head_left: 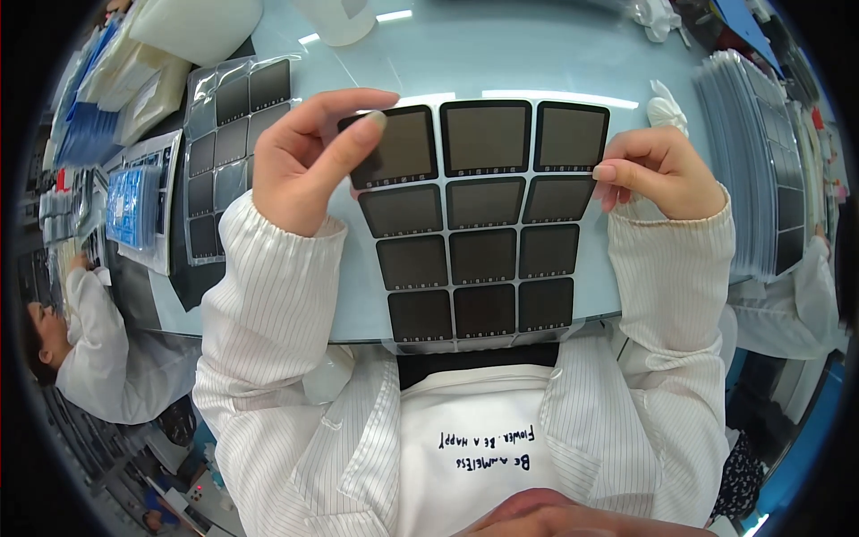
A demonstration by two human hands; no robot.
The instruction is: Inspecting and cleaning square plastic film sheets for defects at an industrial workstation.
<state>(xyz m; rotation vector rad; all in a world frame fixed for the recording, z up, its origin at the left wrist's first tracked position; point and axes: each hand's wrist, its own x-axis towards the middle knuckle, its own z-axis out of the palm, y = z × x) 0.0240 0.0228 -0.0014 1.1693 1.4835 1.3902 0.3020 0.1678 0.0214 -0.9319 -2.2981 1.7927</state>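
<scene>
**Sheet of dark squares between two hands**

On my feed, with the clock centred on my view, a sheet (483,256) of dark squares, three across, takes up the middle of the table (537,54). Its far edge lies toward 12 o'clock, and its near end runs toward 6, to the table's near edge.

At 2 o'clock I see the right hand (667,170), with thumb and forefinger clamped on the sheet's right edge, beside the far row. At 10 o'clock is the left hand (300,166): its thumb lies over the far left square, the forefinger curls above it, and the two tips stand apart. I can't tell whether the fingers hidden below grip the sheet.

Around them, my view shows more sleeves of dark squares (204,152) at 10 o'clock, with a blue packet (132,208) further out, between 9 and 10. A white cup (335,22) stands at 11. At 2 lies a crumpled tissue (667,107); just past it, a thick stack of clear sleeves (734,152). Between 8 and 9, I have a co-worker (116,349) in white.
</scene>
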